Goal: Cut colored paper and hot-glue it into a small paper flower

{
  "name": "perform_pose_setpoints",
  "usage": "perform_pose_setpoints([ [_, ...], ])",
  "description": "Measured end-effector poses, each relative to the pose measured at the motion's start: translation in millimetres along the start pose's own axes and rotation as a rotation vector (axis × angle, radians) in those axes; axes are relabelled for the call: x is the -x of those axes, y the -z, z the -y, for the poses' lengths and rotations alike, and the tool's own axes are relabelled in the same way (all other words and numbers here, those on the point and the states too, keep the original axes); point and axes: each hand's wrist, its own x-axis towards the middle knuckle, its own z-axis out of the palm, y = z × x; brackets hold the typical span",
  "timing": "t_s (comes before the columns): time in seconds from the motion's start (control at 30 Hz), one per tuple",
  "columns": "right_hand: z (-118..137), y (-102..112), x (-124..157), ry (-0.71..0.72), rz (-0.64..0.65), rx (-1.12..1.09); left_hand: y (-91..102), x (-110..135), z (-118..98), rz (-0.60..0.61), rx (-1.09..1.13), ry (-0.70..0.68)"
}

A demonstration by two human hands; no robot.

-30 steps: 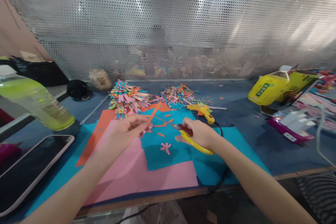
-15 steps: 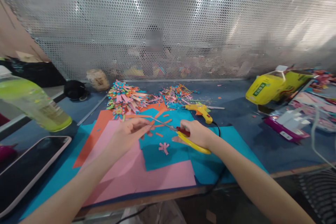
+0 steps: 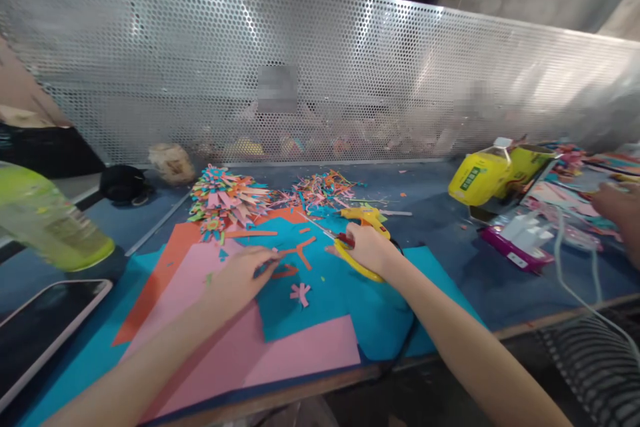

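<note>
My right hand (image 3: 373,250) is wrapped round the yellow-and-red handles of a pair of scissors (image 3: 320,227), whose blades point up and to the left. My left hand (image 3: 247,273) is closed, its fingertips pinching the end of an orange paper strip (image 3: 291,251) low over the blue paper (image 3: 345,313). Other short orange strips lie around that one. Just below them rests a small pink paper piece with several arms (image 3: 301,293). Under my left forearm is a pink sheet (image 3: 310,347), with an orange sheet (image 3: 145,300) beside it.
A spiky paper-strip cluster (image 3: 225,197) and loose paper scraps (image 3: 325,188) lie behind my hands. A yellow glue gun (image 3: 367,216) sits beyond my right hand. Left are a phone (image 3: 45,327) and green bottle (image 3: 55,220); right, a yellow bottle (image 3: 480,177) and another person's hand (image 3: 617,207).
My left hand has lowered toward the blue paper, and the scissor blades have moved away from its fingers. The view has shifted. Another person's hand now shows at the right.
</note>
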Motion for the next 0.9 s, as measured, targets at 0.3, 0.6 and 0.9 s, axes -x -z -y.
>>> perform_pose_setpoints([
  [0.3, 2.5, -7.9, -2.4, -0.152, 0.018, 0.098, -10.8, -21.7, 8.1, -0.069, -0.278, -0.169],
  [0.6, 1.2, -6.4, -1.6, -0.143, 0.012, 0.074, -29.6, -61.8, -10.4, 0.035, -0.347, -0.216],
  [0.9, -0.2, -4.1, -1.2, -0.146, -0.008, 0.038, -36.4, -69.4, -12.2, 0.048, -0.265, -0.263],
])
